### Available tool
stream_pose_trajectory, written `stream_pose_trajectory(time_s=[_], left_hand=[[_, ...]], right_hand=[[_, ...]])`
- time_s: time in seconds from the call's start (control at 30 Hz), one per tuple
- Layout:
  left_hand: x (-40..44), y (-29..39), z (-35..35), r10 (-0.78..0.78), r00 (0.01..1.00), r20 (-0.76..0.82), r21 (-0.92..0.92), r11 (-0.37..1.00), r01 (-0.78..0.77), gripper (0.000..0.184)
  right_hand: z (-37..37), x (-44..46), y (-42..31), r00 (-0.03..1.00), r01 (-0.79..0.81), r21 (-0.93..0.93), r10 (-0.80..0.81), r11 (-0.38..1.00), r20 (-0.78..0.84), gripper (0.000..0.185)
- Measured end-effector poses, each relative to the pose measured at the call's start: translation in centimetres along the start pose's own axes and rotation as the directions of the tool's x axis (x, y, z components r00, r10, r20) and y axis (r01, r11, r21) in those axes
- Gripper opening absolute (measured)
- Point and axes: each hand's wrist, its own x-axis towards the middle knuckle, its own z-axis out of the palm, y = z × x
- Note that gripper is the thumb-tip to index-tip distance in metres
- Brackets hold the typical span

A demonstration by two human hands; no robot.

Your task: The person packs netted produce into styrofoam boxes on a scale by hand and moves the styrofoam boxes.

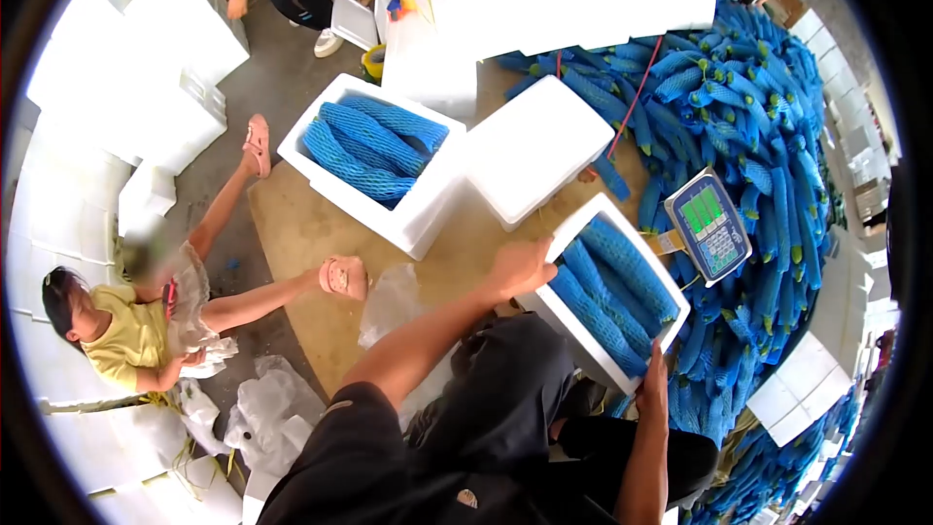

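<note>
My left hand (522, 267) grips the upper left rim of a white foam box (674, 284). At the lower right rim of that box, my right hand (655, 381) holds on with the fingers along the edge. Several long items in blue netting (607, 297) lie side by side inside it. The box is tilted over my knees. A digital scale display (709, 224) stands just right of it. Left of centre, a second open foam box (420, 224) holds more blue-netted items (374, 146), and a closed white foam box (539, 151) sits beside it.
A large heap of blue-netted items (768, 146) fills the right side. One person (126, 335) sits at the left with legs stretched toward the cardboard (301, 262); another stands at the top left. Plastic bags (272, 418) and stacked white boxes (68, 233) are also around.
</note>
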Motion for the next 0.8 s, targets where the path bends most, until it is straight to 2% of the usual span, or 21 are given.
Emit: stream_pose_trajectory(time_s=[0.03, 0.07, 0.1, 0.13, 0.17, 0.23, 0.27, 0.3, 0.33, 0.37, 0.4, 0.43, 0.47, 0.53, 0.57, 0.6, 0.63, 0.67, 0.73, 0.77, 0.8], left_hand=[[-0.4, 1.6, -3.4, -0.005, 1.0, -0.029, 0.005, 1.0, 0.006, 0.059], [-1.2, 4.5, -8.7, -0.086, 0.995, 0.042, 0.049, 0.995, 0.084, 0.06], [-1.3, 4.9, -11.2, -0.089, 0.995, -0.041, 0.026, 0.996, 0.09, 0.07], [-1.5, 4.8, -13.5, -0.056, 0.989, -0.139, 0.042, 0.997, 0.062, 0.069], [-1.8, 5.5, -16.9, -0.065, 0.981, -0.185, 0.085, 0.993, 0.082, 0.068], [-3.2, 7.1, -24.2, -0.21, 0.947, -0.245, 0.084, 0.968, 0.236, 0.067], [-4.1, 6.8, -27.3, -0.23, 0.912, -0.34, 0.089, 0.957, 0.274, 0.066], [-4.8, 5.3, -29.9, -0.189, 0.88, -0.435, 0.123, 0.956, 0.266, 0.064], [-5.4, 4.1, -33.3, -0.247, 0.868, -0.432, 0.093, 0.944, 0.315, 0.065], [-6.2, 2.6, -36.7, -0.191, 0.871, -0.453, 0.125, 0.954, 0.274, 0.058], [-7.2, 0.6, -39.2, -0.187, 0.839, -0.511, 0.044, 0.969, 0.242, 0.054], [-7.6, -2.4, -41.6, -0.222, 0.809, -0.545, -0.017, 0.967, 0.254, 0.051], [-8.8, -2.3, -43.5, -0.223, 0.803, -0.553, -0.063, 0.972, 0.227, 0.048], [-10.3, -6.3, -46.8, -0.312, 0.783, -0.538, -0.138, 0.949, 0.283, 0.048], [-11.3, -8.0, -47.5, -0.342, 0.771, -0.537, -0.152, 0.938, 0.31, 0.049], [-12.1, -11.4, -47.6, -0.364, 0.774, -0.518, -0.177, 0.931, 0.319, 0.052], [-12.3, -19.1, -46.7, -0.33, 0.748, -0.576, 0.016, 0.91, 0.413, 0.052], [-12.6, -26.6, -45.9, -0.294, 0.718, -0.63, 0.192, 0.837, 0.512, 0.052], [-13.8, -23.5, -45.1, -0.504, 0.642, -0.578, -0.237, 0.856, 0.459, 0.051], [-14.4, -21.8, -44.6, -0.599, 0.591, -0.54, -0.437, 0.8, 0.411, 0.05], [-14.3, -17.1, -44.0, -0.688, 0.584, -0.43, -0.62, 0.696, 0.364, 0.049]], right_hand=[[0.9, -0.5, -1.2, 0.999, 0.047, -0.03, -0.047, 0.998, 0.004, 0.076], [2.1, -1.1, -2.9, 0.995, 0.097, -0.059, -0.096, 0.994, 0.01, 0.076], [4.7, -2.9, -5.7, 0.989, 0.144, -0.088, -0.145, 0.986, -0.005, 0.075], [7.3, -4.7, -8.4, 0.981, 0.189, -0.118, -0.192, 0.975, -0.021, 0.074], [8.6, -4.9, -9.8, 0.909, 0.413, -0.288, -0.41, 0.864, 0.075, 0.073], [12.7, -6.6, -14.2, 0.834, 0.551, -0.367, -0.504, 0.749, 0.224, 0.07], [16.2, -8.5, -17.3, 0.871, 0.485, -0.314, -0.419, 0.816, 0.256, 0.069], [19.1, -9.2, -19.2, 0.857, 0.487, -0.284, -0.391, 0.826, 0.335, 0.067], [22.0, -9.8, -20.8, 0.82, 0.524, -0.295, -0.38, 0.799, 0.427, 0.065], [24.8, -10.6, -22.5, 0.775, 0.562, -0.297, -0.365, 0.772, 0.516, 0.063], [27.7, -11.4, -23.6, 0.704, 0.638, -0.324, -0.359, 0.698, 0.613, 0.061], [31.0, -11.7, -23.9, 0.606, 0.719, -0.223, -0.436, 0.658, 0.665, 0.063], [34.2, -11.4, -23.6, 0.501, 0.785, -0.119, -0.509, 0.608, 0.7, 0.066], [40.4, -9.7, -22.1, 0.492, 0.816, -0.194, -0.478, 0.545, 0.727, 0.077], [42.0, -12.6, -22.8, 0.547, 0.792, -0.296, -0.405, 0.533, 0.733, 0.096], [44.0, -11.9, -20.9, 0.529, 0.823, -0.353, -0.376, 0.445, 0.761, 0.106], [45.3, -11.7, -18.5, 0.469, 0.875, -0.342, -0.422, 0.344, 0.776, 0.109], [45.6, -12.5, -17.4, 0.479, 0.871, -0.358, -0.421, 0.336, 0.77, 0.108], [46.3, -14.2, -15.3, 0.499, 0.863, -0.39, -0.418, 0.322, 0.759, 0.108], [46.9, -15.2, -15.6, 0.512, 0.852, -0.393, -0.398, 0.344, 0.761, 0.107], [46.3, -15.4, -15.1, 0.544, 0.828, -0.412, -0.369, 0.38, 0.753, 0.106]])
